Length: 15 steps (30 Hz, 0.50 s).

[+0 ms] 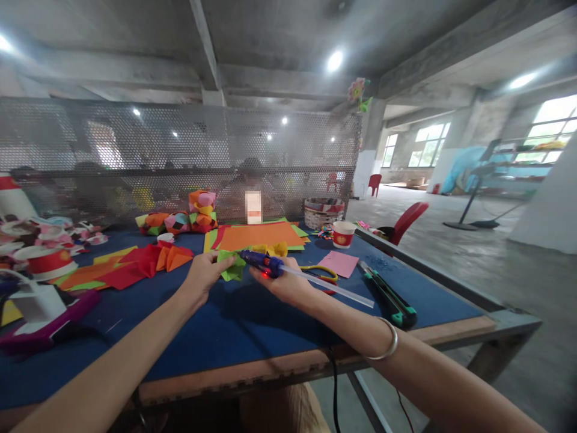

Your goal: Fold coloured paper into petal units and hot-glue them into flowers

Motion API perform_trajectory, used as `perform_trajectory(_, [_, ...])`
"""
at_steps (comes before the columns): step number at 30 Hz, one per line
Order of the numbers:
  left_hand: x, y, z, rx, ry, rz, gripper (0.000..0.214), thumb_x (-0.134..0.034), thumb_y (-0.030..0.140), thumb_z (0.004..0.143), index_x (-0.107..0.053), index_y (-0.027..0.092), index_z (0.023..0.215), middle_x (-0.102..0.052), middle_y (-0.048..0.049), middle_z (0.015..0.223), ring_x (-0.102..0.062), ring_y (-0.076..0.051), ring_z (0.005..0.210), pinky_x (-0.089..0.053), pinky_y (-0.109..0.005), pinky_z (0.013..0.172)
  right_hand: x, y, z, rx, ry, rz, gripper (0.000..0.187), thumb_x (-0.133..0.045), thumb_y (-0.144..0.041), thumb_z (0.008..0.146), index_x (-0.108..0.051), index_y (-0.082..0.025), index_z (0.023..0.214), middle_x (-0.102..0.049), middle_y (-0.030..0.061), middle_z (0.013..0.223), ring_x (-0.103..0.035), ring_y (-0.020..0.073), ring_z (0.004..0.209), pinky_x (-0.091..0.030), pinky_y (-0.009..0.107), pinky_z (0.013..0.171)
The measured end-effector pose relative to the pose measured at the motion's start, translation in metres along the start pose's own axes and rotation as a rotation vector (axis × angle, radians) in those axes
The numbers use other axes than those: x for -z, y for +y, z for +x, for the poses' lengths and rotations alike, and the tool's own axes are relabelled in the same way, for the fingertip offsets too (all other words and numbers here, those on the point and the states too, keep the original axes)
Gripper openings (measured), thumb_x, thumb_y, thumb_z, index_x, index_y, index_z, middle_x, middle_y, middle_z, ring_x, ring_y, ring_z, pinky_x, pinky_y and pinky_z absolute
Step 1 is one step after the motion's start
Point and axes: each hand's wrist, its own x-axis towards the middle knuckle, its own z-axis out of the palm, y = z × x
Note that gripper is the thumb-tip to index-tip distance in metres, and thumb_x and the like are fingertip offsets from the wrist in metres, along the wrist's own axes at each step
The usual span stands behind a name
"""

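Note:
My left hand pinches a folded piece of green paper above the blue tabletop. In my right hand is a blue hot glue gun, its nozzle against or very close to the green paper. A long clear glue stick sticks out of the gun's back end, and a small red light glows on its body. Just behind the gun lies a folded yellow paper piece. Scissors with yellow and red handles rest partly hidden beyond my right hand.
Coloured paper sheets are stacked at the back. Folded red and orange papers lie left. A utility knife, pink paper, paper cup and woven basket stand right. A perforated metal screen borders the table's back.

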Motion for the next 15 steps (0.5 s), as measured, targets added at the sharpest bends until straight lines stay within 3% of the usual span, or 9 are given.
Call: perform_trajectory(15, [0.0008,-0.0029,0.0023,-0.019,-0.027,0.049,0.035,-0.089,0.038,0.042,-0.077,0.015,0.066,-0.074,-0.0053,0.063,-0.064,-0.017,0.055,-0.048,-0.027,0.057,-0.0003,-0.0001,0.0003,0.014,0.019,-0.05,0.029,-0.069,-0.047,0.084,-0.069,-0.02,0.071,-0.07,0.0059,0.071,-0.058,0.0183,0.063,-0.039,0.03,0.058])
